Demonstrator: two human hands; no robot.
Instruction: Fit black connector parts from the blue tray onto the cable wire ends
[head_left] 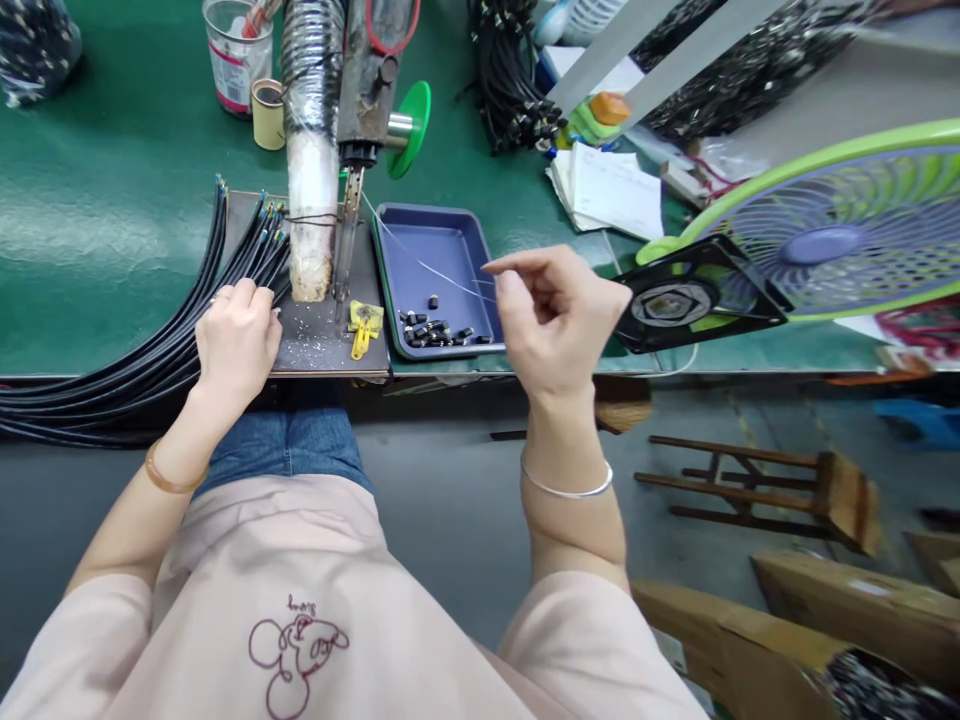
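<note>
My left hand (238, 335) is closed over a bundle of black cables (142, 350) at the table's front edge. Their stripped ends, with coloured wires, fan out past the knuckles. My right hand (555, 315) is raised over the right side of a blue tray (442, 235), thumb and forefinger close together on a thin solder wire (442, 272). That wire runs back toward a green-flanged spool (414, 130). Between my hands, a soldering iron (349, 230) points down beside a foil-wrapped duct (311, 190). Small black connectors (431, 332) lie in the tray's near end.
A yellow clip and sponge (365, 330) sit on the dark work board (307, 350), among solder specks. To the right stand a black square fan (697, 295) and a green fan (825, 240). Papers (611, 190), a plastic cup (238, 65) and more cables (514, 90) are farther back.
</note>
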